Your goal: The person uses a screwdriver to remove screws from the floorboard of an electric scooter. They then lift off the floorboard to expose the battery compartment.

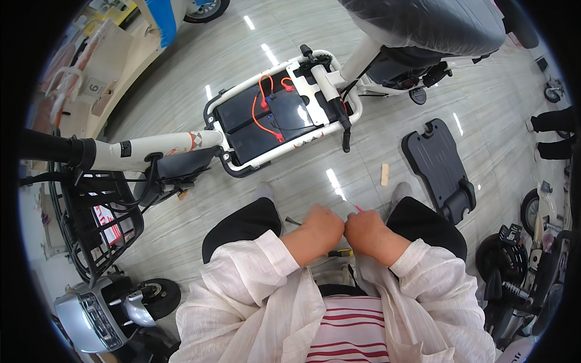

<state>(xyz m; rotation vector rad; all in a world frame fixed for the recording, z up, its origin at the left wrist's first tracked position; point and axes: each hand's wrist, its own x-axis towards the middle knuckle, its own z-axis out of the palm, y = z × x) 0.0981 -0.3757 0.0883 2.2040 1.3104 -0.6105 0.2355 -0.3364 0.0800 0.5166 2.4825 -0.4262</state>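
My left hand (321,228) and my right hand (367,232) meet in front of my body, between my knees, both with curled fingers. From the left hand's outer side sticks the end of a thin dark strip (293,222), perhaps a cable. A thin pink-red piece (359,208) pokes out above the right hand's fingers. What lies between the two hands is hidden by the fingers. Below them shows a yellow-and-black tool handle (341,253). Beyond stands a white electric bike frame (263,164) with black batteries (247,143) in its open floor bay, joined by orange wires (255,113).
A black plastic cover panel (437,163) lies on the tiled floor at right, near a small tan block (384,175). The bike's plastic-wrapped seat (423,24) is at far right, its black basket (103,224) at left. Other scooters (91,314) and a person's legs (554,134) stand around.
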